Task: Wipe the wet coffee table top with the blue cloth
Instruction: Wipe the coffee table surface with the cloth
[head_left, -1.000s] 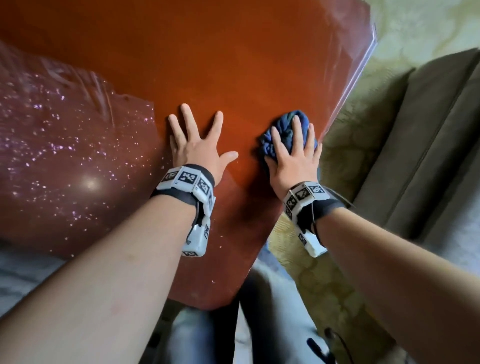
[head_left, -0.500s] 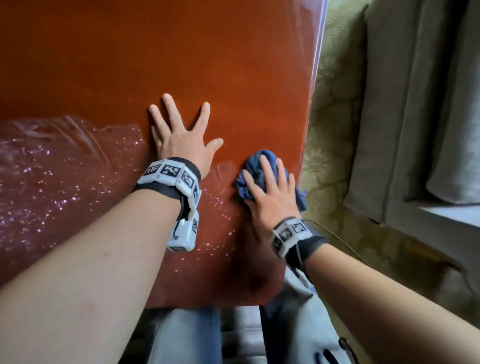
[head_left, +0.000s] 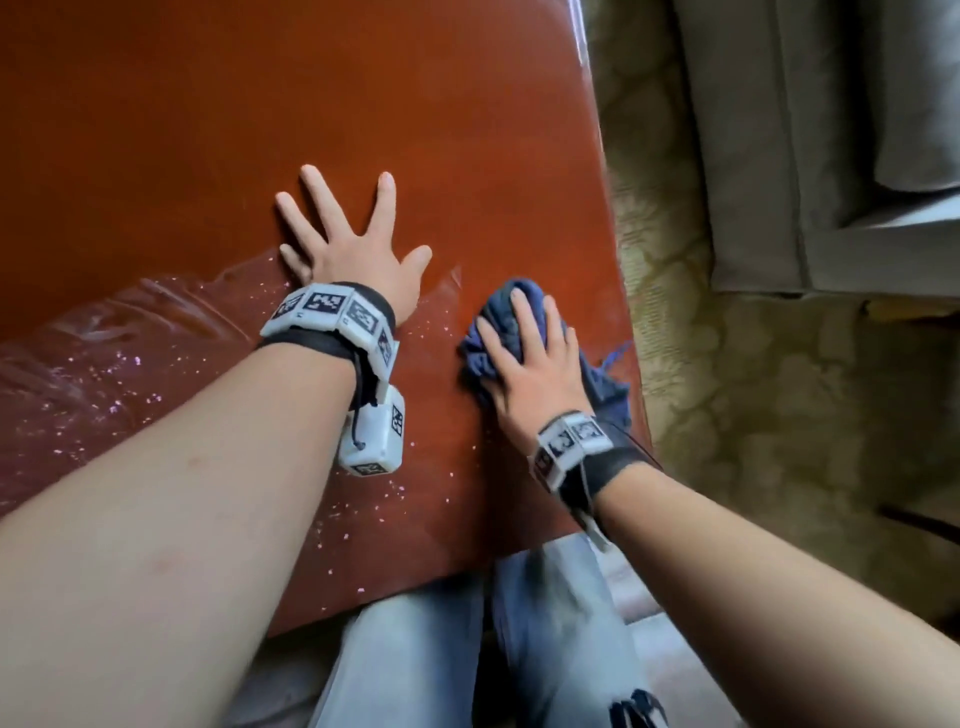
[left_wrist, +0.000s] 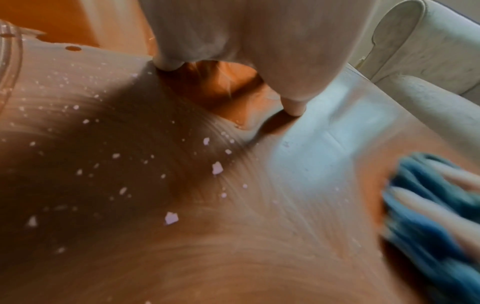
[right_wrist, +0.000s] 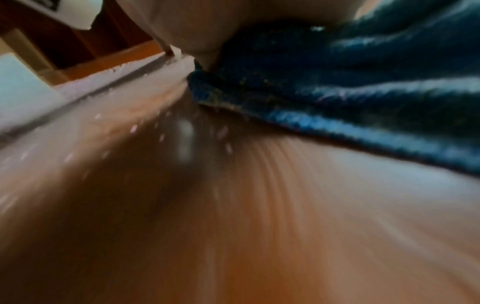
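— Grip first: what is each hand doing?
— Right hand (head_left: 530, 364) is pressing the bunched blue cloth (head_left: 498, 317) with straight fingers near the tabletop (head_left: 363, 104) right edge; left hand (head_left: 353, 249) is lying flat, splayed, beside wet droplets (left_wrist: 217, 167).

One coffee table top (head_left: 208, 130), one blue cloth (head_left: 597, 379), two hands, two wrist bands, one sofa (head_left: 831, 156).

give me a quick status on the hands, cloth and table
Left hand flat on coffee table, bracing. Right hand pressing bunched blue cloth near right edge. Droplets remain on the left; nothing blocking.
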